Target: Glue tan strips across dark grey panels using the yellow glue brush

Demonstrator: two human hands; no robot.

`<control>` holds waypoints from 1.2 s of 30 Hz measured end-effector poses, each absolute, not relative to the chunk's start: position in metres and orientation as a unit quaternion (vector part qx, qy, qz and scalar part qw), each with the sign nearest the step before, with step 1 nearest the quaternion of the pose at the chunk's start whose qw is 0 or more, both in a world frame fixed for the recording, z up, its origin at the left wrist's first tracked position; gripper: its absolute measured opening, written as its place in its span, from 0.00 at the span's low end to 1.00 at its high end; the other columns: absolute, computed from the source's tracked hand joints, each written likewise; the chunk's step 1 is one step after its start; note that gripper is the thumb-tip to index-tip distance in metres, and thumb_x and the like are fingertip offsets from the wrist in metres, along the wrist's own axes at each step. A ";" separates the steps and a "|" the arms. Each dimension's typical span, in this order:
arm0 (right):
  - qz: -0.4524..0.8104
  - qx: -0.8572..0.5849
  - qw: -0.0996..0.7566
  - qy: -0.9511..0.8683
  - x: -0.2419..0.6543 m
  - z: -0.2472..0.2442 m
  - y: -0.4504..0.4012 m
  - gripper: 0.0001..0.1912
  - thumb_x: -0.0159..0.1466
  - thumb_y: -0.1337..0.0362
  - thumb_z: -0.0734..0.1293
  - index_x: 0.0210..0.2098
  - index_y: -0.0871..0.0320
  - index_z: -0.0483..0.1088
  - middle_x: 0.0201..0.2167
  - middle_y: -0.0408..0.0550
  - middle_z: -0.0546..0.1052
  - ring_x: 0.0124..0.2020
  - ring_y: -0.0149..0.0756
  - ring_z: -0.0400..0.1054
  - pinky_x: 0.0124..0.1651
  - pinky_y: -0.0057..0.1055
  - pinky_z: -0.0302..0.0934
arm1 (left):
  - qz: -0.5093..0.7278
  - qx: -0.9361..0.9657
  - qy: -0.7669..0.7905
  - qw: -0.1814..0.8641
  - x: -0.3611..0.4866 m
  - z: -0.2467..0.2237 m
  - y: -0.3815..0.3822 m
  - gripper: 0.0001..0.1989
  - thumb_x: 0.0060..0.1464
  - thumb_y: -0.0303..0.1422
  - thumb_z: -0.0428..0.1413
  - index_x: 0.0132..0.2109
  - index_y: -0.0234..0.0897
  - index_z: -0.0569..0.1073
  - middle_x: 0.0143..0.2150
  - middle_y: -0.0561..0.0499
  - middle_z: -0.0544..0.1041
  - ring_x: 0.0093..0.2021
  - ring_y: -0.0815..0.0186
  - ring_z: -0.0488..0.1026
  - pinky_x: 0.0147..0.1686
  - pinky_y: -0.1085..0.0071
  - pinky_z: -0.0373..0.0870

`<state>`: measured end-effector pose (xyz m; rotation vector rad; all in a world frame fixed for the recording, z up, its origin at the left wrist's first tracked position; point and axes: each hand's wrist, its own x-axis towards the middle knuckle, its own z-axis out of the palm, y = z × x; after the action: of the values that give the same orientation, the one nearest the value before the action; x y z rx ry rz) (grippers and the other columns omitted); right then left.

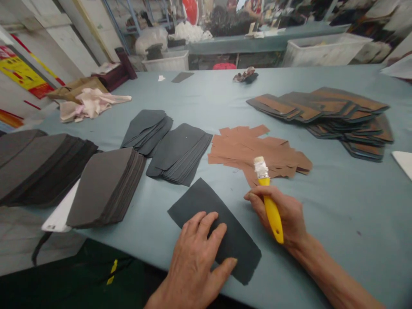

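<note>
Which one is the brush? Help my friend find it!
On the pale blue-grey table, find the flat tan pieces. Just below them, a right hand grips a brush with a bright yellow handle and pale bristles, the only yellow tool there.

The left hand [193,257] partly hides a dark sheet [206,209].

The left hand [193,257] presses a dark grey tapered sheet [206,201] flat on the blue-grey counter [337,206]; the right hand [277,214] grips a yellow-handled bristle brush [269,201].

left hand [193,257] — flat, palm down, fingers spread | right hand [278,214] — fingers curled closed, tilted on its side
</note>
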<state>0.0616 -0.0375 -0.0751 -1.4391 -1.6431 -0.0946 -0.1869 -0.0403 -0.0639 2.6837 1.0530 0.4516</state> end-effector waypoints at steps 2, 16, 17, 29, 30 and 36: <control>-0.031 -0.585 0.458 -0.669 0.061 -0.077 -0.037 0.07 0.72 0.63 0.67 0.36 0.54 0.72 0.25 0.39 0.81 0.20 0.26 0.72 0.27 0.22 0.64 | 0.139 0.915 0.364 0.102 -0.184 -0.062 -0.039 0.27 0.55 0.39 0.67 0.61 0.42 0.73 0.64 0.41 0.76 0.60 0.44 0.73 0.54 0.44 0.76; -0.001 -0.597 0.461 -0.657 0.064 -0.085 -0.036 0.05 0.72 0.65 0.66 0.37 0.55 0.72 0.27 0.40 0.80 0.20 0.25 0.70 0.26 0.22 0.61 | 0.123 0.953 0.216 0.171 -0.196 -0.050 -0.025 0.08 0.62 0.38 0.65 0.43 0.43 0.74 0.61 0.48 0.79 0.67 0.49 0.70 0.64 0.50 0.69; -0.006 -0.593 0.463 -0.659 0.064 -0.085 -0.036 0.05 0.72 0.65 0.66 0.38 0.55 0.72 0.27 0.40 0.80 0.20 0.25 0.71 0.26 0.22 0.61 | 0.129 0.954 0.206 0.174 -0.201 -0.047 -0.021 0.07 0.63 0.37 0.63 0.40 0.43 0.73 0.59 0.50 0.80 0.67 0.50 0.70 0.65 0.50 0.68; -0.035 -0.439 0.363 -0.821 0.028 -0.072 -0.023 0.07 0.75 0.70 0.62 0.43 0.56 0.72 0.39 0.48 0.83 0.36 0.33 0.77 0.42 0.29 0.68 | 0.211 0.915 0.325 0.110 -0.189 -0.070 -0.056 0.21 0.55 0.39 0.68 0.54 0.42 0.75 0.57 0.44 0.80 0.57 0.47 0.76 0.56 0.50 0.78; -0.034 -0.427 0.346 -0.835 0.021 -0.073 -0.019 0.06 0.75 0.69 0.62 0.43 0.56 0.71 0.37 0.47 0.82 0.35 0.33 0.76 0.42 0.29 0.67 | 0.204 0.918 0.319 0.117 -0.191 -0.071 -0.056 0.20 0.56 0.38 0.67 0.54 0.42 0.75 0.58 0.45 0.80 0.58 0.48 0.76 0.57 0.51 0.77; -0.042 -0.410 0.268 -0.871 0.008 -0.081 -0.006 0.05 0.74 0.70 0.65 0.41 0.56 0.70 0.30 0.43 0.76 0.32 0.35 0.70 0.37 0.30 0.61 | 0.182 0.928 0.303 0.121 -0.208 -0.069 -0.053 0.12 0.60 0.37 0.64 0.49 0.43 0.75 0.59 0.47 0.80 0.59 0.49 0.76 0.61 0.49 0.74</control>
<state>0.0080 -0.0059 -0.0811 -1.1053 -2.3497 -0.1142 -0.2084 -0.0534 -0.0687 2.7094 0.8858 0.5304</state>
